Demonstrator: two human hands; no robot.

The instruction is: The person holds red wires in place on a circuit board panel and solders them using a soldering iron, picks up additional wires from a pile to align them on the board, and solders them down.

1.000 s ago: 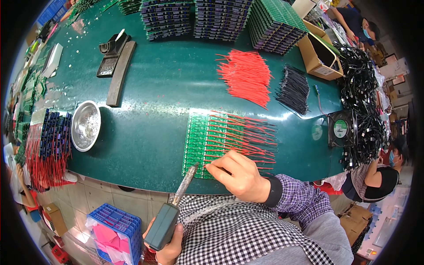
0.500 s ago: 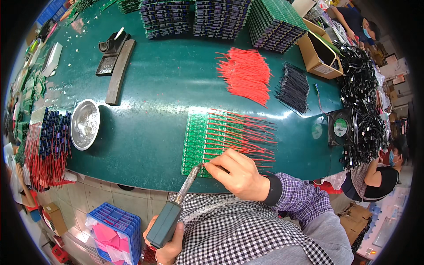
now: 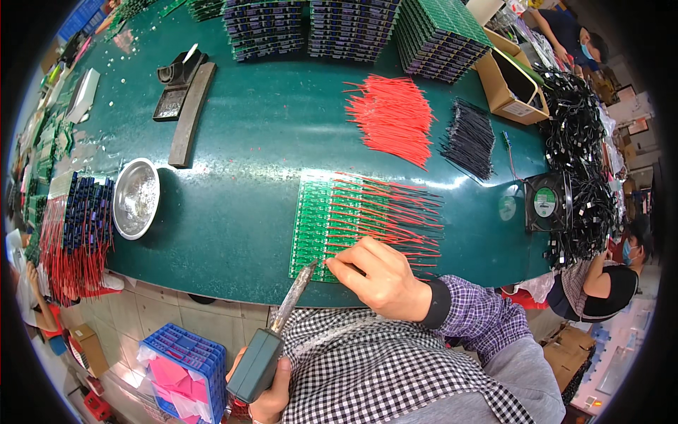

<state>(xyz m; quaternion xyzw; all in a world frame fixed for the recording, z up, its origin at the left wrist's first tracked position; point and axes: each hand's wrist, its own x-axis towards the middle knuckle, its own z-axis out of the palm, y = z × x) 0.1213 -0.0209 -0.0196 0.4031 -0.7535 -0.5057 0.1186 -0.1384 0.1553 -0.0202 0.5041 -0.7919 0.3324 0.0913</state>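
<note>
Your right hand (image 3: 385, 279) rests on the near edge of the table with its fingers (image 3: 346, 265) pinched narrowly together at the lower corner of a green circuit board panel (image 3: 318, 219). They seem to be steadying the end of one thin red wire (image 3: 381, 233) against the board, though the wire end itself is too small to make out. Holding it there likely keeps the wire fixed on its pad while the iron meets it.

Your left hand (image 3: 272, 389) sits low, near your checked shirt, wrapped closed around the grey-green handle of a soldering iron (image 3: 279, 336). The iron slants up and to the right, so its metal tip lands right beside your right fingertips at the board's near edge.

The panel lies flat on the dark green table (image 3: 247, 141), just in front of you. Many red wires already fan off its right side in rows, all pointing the same way, probably so each joint stays clear of the next.

Farther out, a loose bundle of red wires (image 3: 392, 116) and a bundle of black wires (image 3: 470, 138) wait within reach to the right. A round metal dish (image 3: 135, 198) sits to the left, and beyond it boards with red wires (image 3: 74, 226) stand stacked. Along the far edge are stacks of green boards (image 3: 438, 35). A small fan (image 3: 547, 201) stands at the right edge, beside a heap of black cables (image 3: 583, 141).
</note>
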